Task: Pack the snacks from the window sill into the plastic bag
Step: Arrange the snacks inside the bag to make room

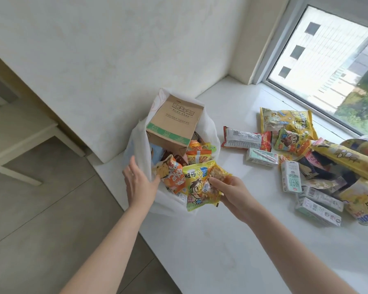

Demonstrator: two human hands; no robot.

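Snacks are seen in two groups on the white window sill [232, 240]: some already inside the white plastic bag [208, 128] at the sill's left end, the rest scattered to the right beneath the window [331, 60]. The bag stands open, and a brown cardboard box [174, 124] is tilted in its mouth above several orange and yellow packets. The bag's near left rim is touched by the left hand [139, 183], whose fingers are held straight and relaxed, so its grip is wide and nothing is held. A yellow snack packet [200, 185] printed with a cartoon child is pinched at its right side by the right hand [232, 193], and is held over the bag's opening, overlapping an orange packet [173, 177] inside. Among the loose items on the sill, a red-and-white wrapper [245, 140], a large yellow bag [289, 120] and several small milk cartons [290, 176] are seen lying close together, some overlapping.
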